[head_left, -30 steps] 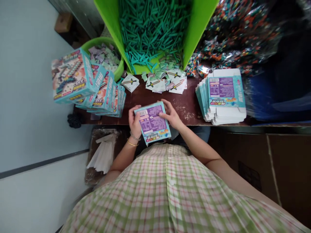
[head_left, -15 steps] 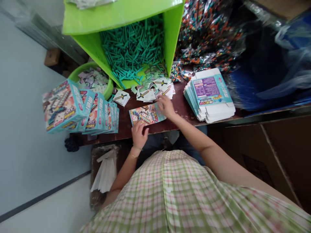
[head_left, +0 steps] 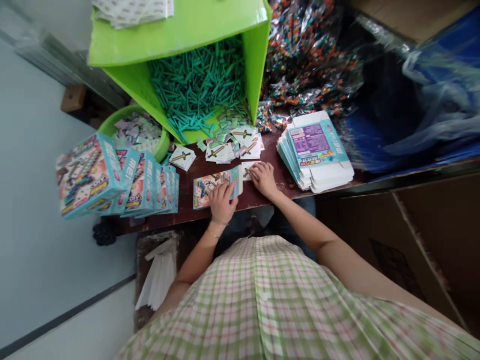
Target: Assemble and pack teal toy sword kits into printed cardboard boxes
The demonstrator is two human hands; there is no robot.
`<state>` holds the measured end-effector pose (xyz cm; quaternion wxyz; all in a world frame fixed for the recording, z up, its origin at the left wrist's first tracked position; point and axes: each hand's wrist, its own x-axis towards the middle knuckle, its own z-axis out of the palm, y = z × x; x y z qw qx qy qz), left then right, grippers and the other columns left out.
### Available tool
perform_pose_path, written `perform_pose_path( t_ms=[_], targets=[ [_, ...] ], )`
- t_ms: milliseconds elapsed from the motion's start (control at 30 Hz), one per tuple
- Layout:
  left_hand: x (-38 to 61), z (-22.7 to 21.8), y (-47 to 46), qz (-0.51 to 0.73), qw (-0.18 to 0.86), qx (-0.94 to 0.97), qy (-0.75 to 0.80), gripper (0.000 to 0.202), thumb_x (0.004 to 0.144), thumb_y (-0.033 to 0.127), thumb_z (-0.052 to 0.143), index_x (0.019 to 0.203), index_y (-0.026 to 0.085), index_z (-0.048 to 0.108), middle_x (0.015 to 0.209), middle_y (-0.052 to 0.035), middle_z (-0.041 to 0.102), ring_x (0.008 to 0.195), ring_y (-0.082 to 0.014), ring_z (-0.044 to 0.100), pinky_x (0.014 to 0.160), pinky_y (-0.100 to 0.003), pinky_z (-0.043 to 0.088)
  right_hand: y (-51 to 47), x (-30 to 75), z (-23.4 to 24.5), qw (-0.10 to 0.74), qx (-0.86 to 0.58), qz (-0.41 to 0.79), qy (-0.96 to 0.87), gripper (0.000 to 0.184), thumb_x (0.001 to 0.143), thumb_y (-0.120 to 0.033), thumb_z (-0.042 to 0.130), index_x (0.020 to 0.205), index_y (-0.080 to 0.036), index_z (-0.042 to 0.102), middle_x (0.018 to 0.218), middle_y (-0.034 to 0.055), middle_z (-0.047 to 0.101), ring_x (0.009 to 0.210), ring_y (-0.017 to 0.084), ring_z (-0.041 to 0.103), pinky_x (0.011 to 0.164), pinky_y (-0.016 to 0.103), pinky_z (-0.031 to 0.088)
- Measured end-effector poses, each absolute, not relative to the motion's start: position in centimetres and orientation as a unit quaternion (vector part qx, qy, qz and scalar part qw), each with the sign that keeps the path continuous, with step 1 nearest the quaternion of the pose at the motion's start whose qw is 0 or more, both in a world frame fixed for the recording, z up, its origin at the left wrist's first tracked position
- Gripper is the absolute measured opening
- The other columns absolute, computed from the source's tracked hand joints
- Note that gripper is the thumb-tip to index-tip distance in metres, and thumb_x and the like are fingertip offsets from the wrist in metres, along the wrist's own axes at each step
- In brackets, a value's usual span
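A flattened toy carton (head_left: 201,192) with a picture front lies on the table, its pale end flap at the right. My left hand (head_left: 222,204) grips it near that end, fingers over the top and thumb by the near edge. My right hand (head_left: 264,180) is just right of the carton, its fingertips closed on a white printed leaflet (head_left: 246,169) with a pixel sword picture. Behind both hands lie more sword leaflets (head_left: 221,152) in a loose pile. A smaller leaflet stack (head_left: 182,157) sits to the left.
Filled boxes (head_left: 90,175) stand in a row at left. Flat cartons (head_left: 315,145) are stacked at right. A green bin (head_left: 255,75) holds teal sticks (head_left: 202,80); a green basin (head_left: 164,146) holds small packets. Bags of coloured pieces (head_left: 307,60) lie behind.
My left hand has shifted to the carton's right end, where the flap now shows. My right hand has left the carton and come onto a leaflet beside it. The view has shifted slightly.
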<state>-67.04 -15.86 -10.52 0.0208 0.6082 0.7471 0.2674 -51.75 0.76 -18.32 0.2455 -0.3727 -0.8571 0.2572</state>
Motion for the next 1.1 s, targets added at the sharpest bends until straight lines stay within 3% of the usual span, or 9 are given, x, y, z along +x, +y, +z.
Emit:
perform_pose_path(
  t_ms=[100, 167, 233, 333, 433, 600, 733, 900, 1100],
  targets=[
    [-68.9, -7.5, -17.2, 0.401, -0.017, 0.563, 0.723, 0.041, 0.103, 0.046, 0.048, 0.109, 0.019, 0.079, 0.108, -0.0141, 0.078, 0.108, -0.0291, 0.070, 0.103, -0.044, 0.050, 6.3, -54.9, -17.8, 0.254, -0.347, 0.278, -0.859, 0.030, 0.103, -0.021, 0.049, 0.122, -0.020, 0.072, 0.140, 0.0143, 0.068, 0.134, 0.032, 0.052, 0.118, 0.058, 0.039],
    [-70.0, -5.7, -17.8, 0.457, -0.032, 0.503, 0.733, 0.049, 0.103, 0.055, 0.048, 0.087, 0.018, 0.077, 0.083, -0.0091, 0.074, 0.083, -0.0233, 0.068, 0.083, -0.036, 0.052, 9.0, -57.2, -17.6, 0.252, -0.331, 0.293, -0.861, 0.025, 0.101, -0.020, 0.053, 0.117, -0.017, 0.072, 0.137, 0.0151, 0.070, 0.133, 0.031, 0.053, 0.121, 0.056, 0.037],
    [-70.9, -4.5, -18.5, 0.498, -0.042, 0.431, 0.751, 0.060, 0.101, 0.065, 0.049, 0.068, 0.019, 0.067, 0.060, -0.0021, 0.059, 0.060, -0.0167, 0.054, 0.063, -0.032, 0.043, 10.3, -58.8, -17.7, 0.255, -0.322, 0.303, -0.860, 0.017, 0.100, -0.022, 0.058, 0.106, -0.016, 0.072, 0.127, 0.0167, 0.074, 0.128, 0.032, 0.055, 0.124, 0.059, 0.032],
    [-71.6, -4.1, -19.8, 0.543, -0.049, 0.340, 0.766, 0.070, 0.095, 0.076, 0.051, 0.054, 0.020, 0.053, 0.049, 0.0037, 0.042, 0.051, -0.0116, 0.036, 0.054, -0.031, 0.031, 10.3, -59.2, -17.9, 0.318, -0.312, 0.331, -0.832, 0.020, 0.101, -0.029, 0.062, 0.083, -0.021, 0.067, 0.097, 0.0121, 0.078, 0.114, 0.030, 0.061, 0.123, 0.063, 0.031],
    [-71.6, -4.5, -20.8, 0.568, -0.042, 0.283, 0.772, 0.071, 0.092, 0.079, 0.053, 0.055, 0.019, 0.053, 0.050, 0.0041, 0.042, 0.054, -0.0111, 0.036, 0.055, -0.030, 0.031, 8.9, -58.1, -17.2, 0.403, -0.312, 0.353, -0.785, 0.038, 0.107, -0.044, 0.055, 0.076, -0.022, 0.062, 0.080, 0.0057, 0.073, 0.107, 0.025, 0.062, 0.121, 0.057, 0.034],
    [-70.8, -4.9, -20.1, 0.573, -0.010, 0.260, 0.777, 0.066, 0.092, 0.075, 0.056, 0.060, 0.018, 0.060, 0.055, 0.0025, 0.048, 0.057, -0.0122, 0.041, 0.058, -0.030, 0.036, 2.5, -57.9, -10.6, 0.463, -0.187, 0.337, -0.798, 0.026, 0.107, -0.049, 0.059, 0.099, -0.029, 0.073, 0.109, 0.0021, 0.074, 0.119, 0.025, 0.063, 0.123, 0.053, 0.035],
    [-70.5, -4.8, -18.7, 0.566, 0.006, 0.290, 0.772, 0.062, 0.092, 0.072, 0.057, 0.064, 0.018, 0.064, 0.055, 0.0018, 0.051, 0.056, -0.0130, 0.044, 0.059, -0.030, 0.039, -1.3, -58.6, -7.3, 0.424, -0.052, 0.285, -0.858, 0.023, 0.104, -0.050, 0.062, 0.116, -0.035, 0.075, 0.133, 0.0011, 0.071, 0.134, 0.028, 0.058, 0.128, 0.059, 0.028],
    [-71.5, -5.0, -20.3, 0.561, -0.001, 0.283, 0.778, 0.046, 0.089, 0.063, 0.065, 0.081, 0.019, 0.072, 0.074, -0.0027, 0.070, 0.071, -0.0180, 0.062, 0.072, -0.031, 0.049, -0.1, -54.1, -13.8, 0.345, -0.307, 0.323, -0.826, 0.036, 0.107, -0.042, 0.050, 0.127, -0.023, 0.072, 0.141, 0.0156, 0.067, 0.137, 0.034, 0.057, 0.118, 0.061, 0.042],
    [-72.0, -5.8, -21.4, 0.615, 0.054, 0.228, 0.753, 0.044, 0.088, 0.063, 0.063, 0.089, 0.019, 0.070, 0.088, -0.0041, 0.073, 0.089, -0.0205, 0.070, 0.088, -0.032, 0.055, -5.3, -46.5, -19.1, 0.159, -0.295, 0.301, -0.893, 0.066, 0.097, -0.050, 0.067, 0.153, -0.016, 0.057, 0.160, 0.0193, 0.055, 0.156, 0.039, 0.041, 0.130, 0.068, 0.023]
  ],
)
